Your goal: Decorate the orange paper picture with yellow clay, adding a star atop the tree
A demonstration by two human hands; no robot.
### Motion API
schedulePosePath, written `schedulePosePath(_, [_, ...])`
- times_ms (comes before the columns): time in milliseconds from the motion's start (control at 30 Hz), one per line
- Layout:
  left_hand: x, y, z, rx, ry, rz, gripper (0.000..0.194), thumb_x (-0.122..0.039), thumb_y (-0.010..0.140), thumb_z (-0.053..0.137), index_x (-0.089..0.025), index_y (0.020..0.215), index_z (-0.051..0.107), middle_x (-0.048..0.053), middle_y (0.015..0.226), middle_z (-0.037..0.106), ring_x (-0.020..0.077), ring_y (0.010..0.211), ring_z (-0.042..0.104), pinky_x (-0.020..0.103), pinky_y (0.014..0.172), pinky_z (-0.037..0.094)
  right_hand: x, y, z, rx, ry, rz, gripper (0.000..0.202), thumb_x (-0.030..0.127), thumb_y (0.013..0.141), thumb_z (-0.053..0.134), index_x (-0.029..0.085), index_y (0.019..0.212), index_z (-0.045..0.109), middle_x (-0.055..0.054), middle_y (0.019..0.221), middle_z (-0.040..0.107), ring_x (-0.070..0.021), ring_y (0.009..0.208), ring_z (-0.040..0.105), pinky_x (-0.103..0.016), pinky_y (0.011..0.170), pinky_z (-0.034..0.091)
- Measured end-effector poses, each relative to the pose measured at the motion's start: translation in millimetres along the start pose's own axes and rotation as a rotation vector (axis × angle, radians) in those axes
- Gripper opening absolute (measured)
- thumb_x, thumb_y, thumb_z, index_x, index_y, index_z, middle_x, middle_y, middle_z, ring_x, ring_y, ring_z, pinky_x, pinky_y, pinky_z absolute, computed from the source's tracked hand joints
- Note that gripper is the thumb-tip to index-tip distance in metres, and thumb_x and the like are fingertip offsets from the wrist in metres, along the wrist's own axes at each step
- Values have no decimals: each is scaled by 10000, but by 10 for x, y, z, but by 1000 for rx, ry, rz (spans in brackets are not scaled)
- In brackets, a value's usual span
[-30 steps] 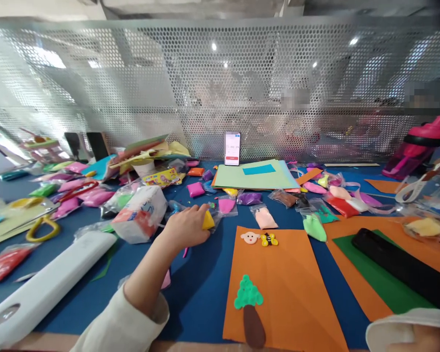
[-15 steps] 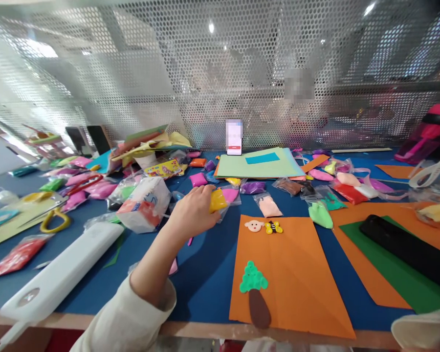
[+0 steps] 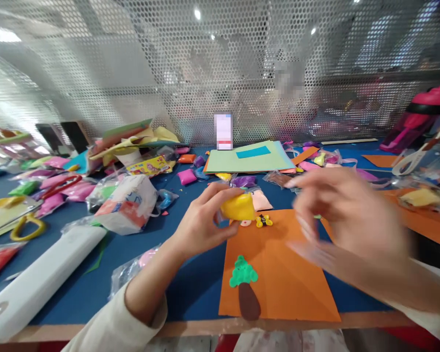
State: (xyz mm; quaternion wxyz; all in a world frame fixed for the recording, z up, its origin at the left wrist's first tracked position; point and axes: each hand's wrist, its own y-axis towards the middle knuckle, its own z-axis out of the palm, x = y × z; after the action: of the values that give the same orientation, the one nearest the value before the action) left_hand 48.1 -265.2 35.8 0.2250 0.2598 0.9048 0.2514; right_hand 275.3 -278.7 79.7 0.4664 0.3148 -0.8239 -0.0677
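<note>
A yellow clay packet [image 3: 239, 207] is held between the thumb and fingers of my left hand [image 3: 201, 222], above the top left of an orange sheet [image 3: 286, 264]. Blurred by motion, my right hand [image 3: 346, 222] hovers over the sheet's right side with its fingers apart and nothing seen in them. On the sheet lie a green clay treetop [image 3: 243, 272] with a brown trunk [image 3: 249, 300] below it, and a yellow and black butterfly [image 3: 264, 221]. A pale clay face [image 3: 245, 223] beside the butterfly is partly hidden.
A white tool [image 3: 55, 278] lies at the left, near yellow-handled scissors [image 3: 28, 227] and a crumpled white package [image 3: 126, 203]. Clay packets litter the back. A phone [image 3: 223, 132] stands behind pale green paper [image 3: 249, 161]. A pink bottle [image 3: 420, 115] is at the right.
My left hand has moved right and toward me with the yellow packet. My right hand has come into view from the right. The camera view has shifted a little.
</note>
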Motion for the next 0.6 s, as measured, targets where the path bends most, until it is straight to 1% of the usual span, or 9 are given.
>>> schedulePosePath(67, [-98,-20,92,4,-104,46,451,-255,766,578,-243,1205,474,60,1067,546,116,745,574,181,539,486,-164,78,121,-55,49,24,500,467,638,770,243,1040,573,-43,913,590,-181,767,567,-298,618,497])
schedulePosePath(100, [-147,-29,142,6,-151,66,451,-222,769,574,-247,1208,470,59,1059,546,122,771,579,184,559,493,-258,110,190,-6,102,60,520,450,615,786,214,1023,567,-34,895,586,-165,738,567,-284,616,492])
schedulePosePath(167, [-229,-44,234,-1,-216,87,456,-168,778,561,-253,1215,462,60,1060,549,135,824,586,199,611,507,-435,140,308,92,179,123,361,435,665,751,170,857,598,-19,775,595,-144,673,557,-257,584,464])
schedulePosePath(233, [-280,-54,297,-18,-250,75,459,-191,782,588,-248,1216,453,64,1069,558,145,840,588,222,649,515,-558,124,369,181,287,152,268,404,737,699,157,808,622,-15,736,616,-132,651,562,-237,570,448])
schedulePosePath(267, [-291,-56,313,-22,-291,50,483,-218,779,608,-242,1230,435,64,1065,566,138,803,589,229,650,517,-594,109,372,217,343,168,245,390,755,685,154,790,631,-9,703,618,-121,621,558,-225,547,438])
schedulePosePath(333, [-288,-60,315,9,-421,-32,502,-257,786,622,-224,1243,418,50,999,600,111,687,577,229,629,516,-625,85,337,251,468,213,228,372,754,689,150,769,639,15,618,594,-93,528,530,-197,474,413])
schedulePosePath(400, [-262,-64,295,63,-537,-116,383,-273,825,586,-204,1185,476,30,898,629,103,638,573,232,633,511,-624,84,279,266,595,279,231,360,726,716,142,751,643,41,540,556,-68,428,488,-173,388,378])
schedulePosePath(500, [-221,-81,263,103,-609,-184,195,-299,882,522,-200,1045,563,32,869,648,133,747,604,247,700,503,-616,109,227,283,746,345,259,346,677,755,128,777,659,49,533,565,-59,379,492,-154,337,382])
schedulePosePath(600, [-206,-99,241,124,-699,-233,198,-337,904,492,-215,1045,557,25,887,647,132,745,600,246,695,495,-633,130,241,323,841,356,268,356,690,747,119,781,661,43,541,579,-60,388,522,-145,347,408])
